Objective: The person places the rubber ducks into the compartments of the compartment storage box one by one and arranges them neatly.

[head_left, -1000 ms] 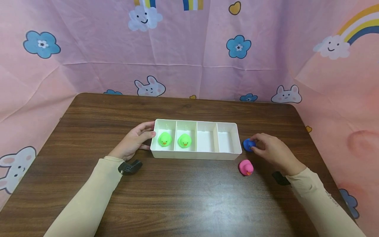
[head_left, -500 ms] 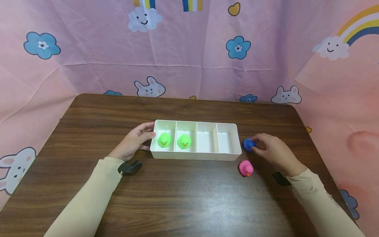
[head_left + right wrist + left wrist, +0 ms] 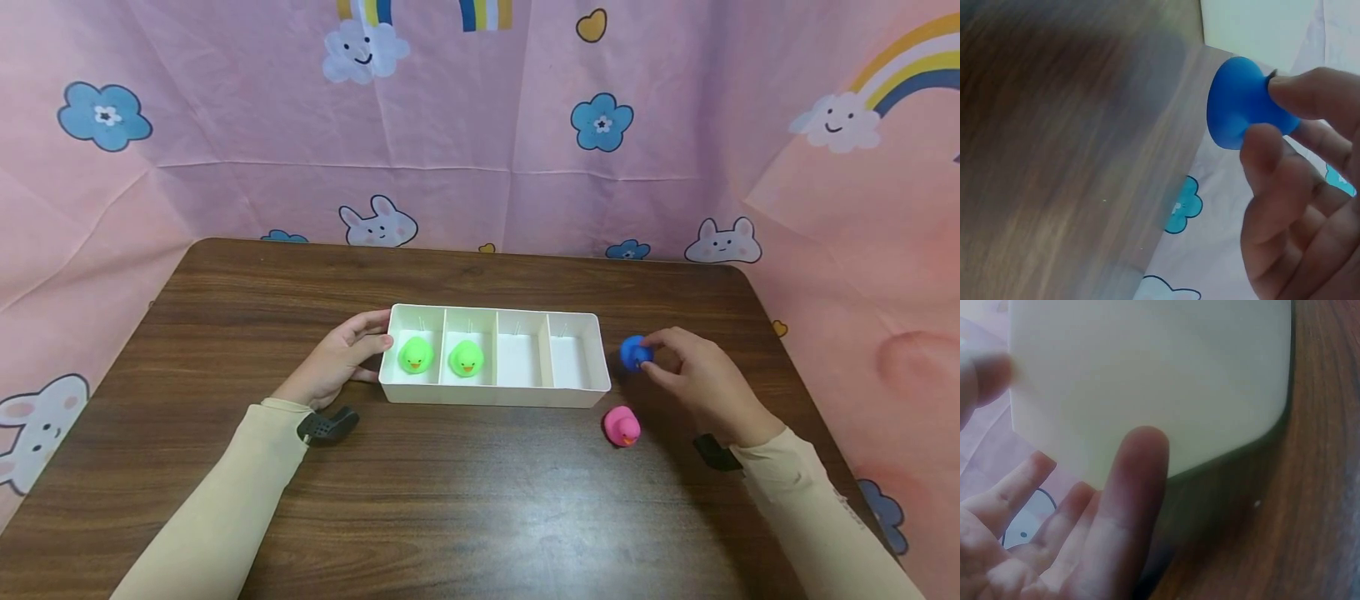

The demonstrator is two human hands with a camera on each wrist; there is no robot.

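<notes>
In the head view a white tray (image 3: 495,395) with a row of compartments stands mid-table. A green rubber duck (image 3: 416,355) sits in its leftmost compartment, and another green duck (image 3: 467,358) in the one beside it. My left hand (image 3: 333,358) touches the tray's left end with fairly straight fingers; the left wrist view shows fingertips against the end wall (image 3: 1210,375). To the right of the tray, my right hand (image 3: 701,379) pinches a blue rubber duck (image 3: 1235,103) between thumb and fingers, seemingly just off the table. A pink rubber duck (image 3: 622,427) rests nearer, by the tray's front right corner.
Everything stands on a brown wood-grain table (image 3: 480,500). A pink patterned cloth (image 3: 465,125) hangs behind it and at both sides. Dark bands (image 3: 328,425) are worn on both wrists.
My right hand has moved slightly away from me and to the right with the blue duck, which seems lifted a little. The left hand, tray and other ducks keep their places.
</notes>
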